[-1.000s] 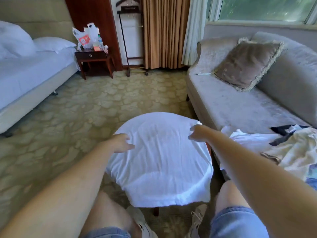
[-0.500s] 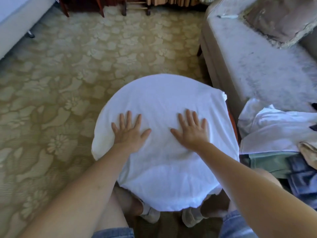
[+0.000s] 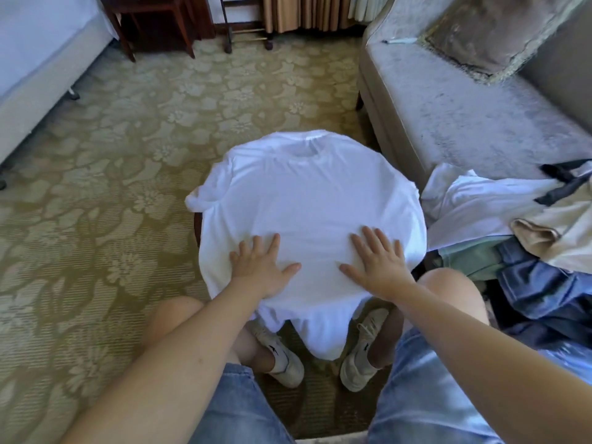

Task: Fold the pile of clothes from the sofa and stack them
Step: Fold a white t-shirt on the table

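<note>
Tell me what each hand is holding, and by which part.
Nothing is gripped. The left hand and right hand lie flat, fingers spread, pressing on the lower half of the white T-shirt.

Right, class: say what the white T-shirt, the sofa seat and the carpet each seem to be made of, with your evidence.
White T-shirt: thin matte knit, probably cotton; it creases finely and hangs in soft folds. Sofa seat: grey velvet-like pile, judging by its patchy sheen. Carpet: low-pile textile, matte, with a floral pattern in olive tones; fibre unclear.
</note>
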`<state>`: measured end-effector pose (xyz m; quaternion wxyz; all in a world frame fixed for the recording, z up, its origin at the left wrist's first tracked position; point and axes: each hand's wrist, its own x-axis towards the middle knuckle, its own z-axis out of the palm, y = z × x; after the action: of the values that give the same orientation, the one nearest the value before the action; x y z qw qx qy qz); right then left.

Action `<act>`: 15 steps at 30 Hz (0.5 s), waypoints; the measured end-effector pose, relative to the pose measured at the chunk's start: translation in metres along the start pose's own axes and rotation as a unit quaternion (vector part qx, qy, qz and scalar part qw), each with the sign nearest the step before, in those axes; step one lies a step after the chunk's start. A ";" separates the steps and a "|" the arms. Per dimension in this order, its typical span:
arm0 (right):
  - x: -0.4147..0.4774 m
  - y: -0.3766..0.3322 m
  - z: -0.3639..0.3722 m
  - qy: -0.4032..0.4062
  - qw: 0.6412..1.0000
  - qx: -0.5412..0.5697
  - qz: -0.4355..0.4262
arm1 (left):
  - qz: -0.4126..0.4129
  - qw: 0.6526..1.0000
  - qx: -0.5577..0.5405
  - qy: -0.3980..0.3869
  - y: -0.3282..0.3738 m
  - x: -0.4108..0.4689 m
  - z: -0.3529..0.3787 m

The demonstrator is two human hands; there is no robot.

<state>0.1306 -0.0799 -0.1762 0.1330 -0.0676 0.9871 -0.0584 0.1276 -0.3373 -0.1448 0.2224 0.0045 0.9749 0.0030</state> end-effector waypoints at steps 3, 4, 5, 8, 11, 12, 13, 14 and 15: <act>-0.010 -0.002 -0.014 0.052 0.999 -0.005 0.013 | -0.007 0.999 -0.032 0.018 -0.003 -0.003 -0.013; -0.006 -0.007 -0.020 0.068 0.998 0.000 0.016 | -0.019 0.998 -0.047 0.031 -0.006 0.000 -0.016; -0.001 -0.013 -0.027 0.078 0.997 0.005 0.015 | -0.033 0.997 -0.055 0.047 -0.010 0.003 -0.019; 0.030 -0.041 -0.043 0.062 0.998 0.022 -0.004 | -0.072 0.990 -0.067 0.098 -0.026 0.018 -0.022; 0.068 -0.078 -0.048 0.022 0.999 0.031 -0.028 | -0.092 0.983 -0.088 0.131 -0.046 0.038 -0.025; 0.082 -0.090 -0.048 0.009 0.999 0.034 -0.031 | -0.095 0.982 -0.095 0.134 -0.053 0.047 -0.026; 0.097 -0.101 -0.048 -0.004 0.999 0.036 -0.033 | -0.096 0.981 -0.103 0.133 -0.061 0.056 -0.028; 0.111 -0.112 -0.046 -0.015 0.999 0.035 -0.034 | -0.098 0.980 -0.112 0.131 -0.068 0.065 -0.029; 0.125 -0.121 -0.043 -0.024 0.999 0.032 -0.034 | -0.101 0.979 -0.120 0.131 -0.075 0.075 -0.031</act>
<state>0.0138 -0.2129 -0.1504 0.1564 -0.0986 0.9783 -0.0932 0.0464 -0.4115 -0.1501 0.0910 -0.1213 0.9836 0.0979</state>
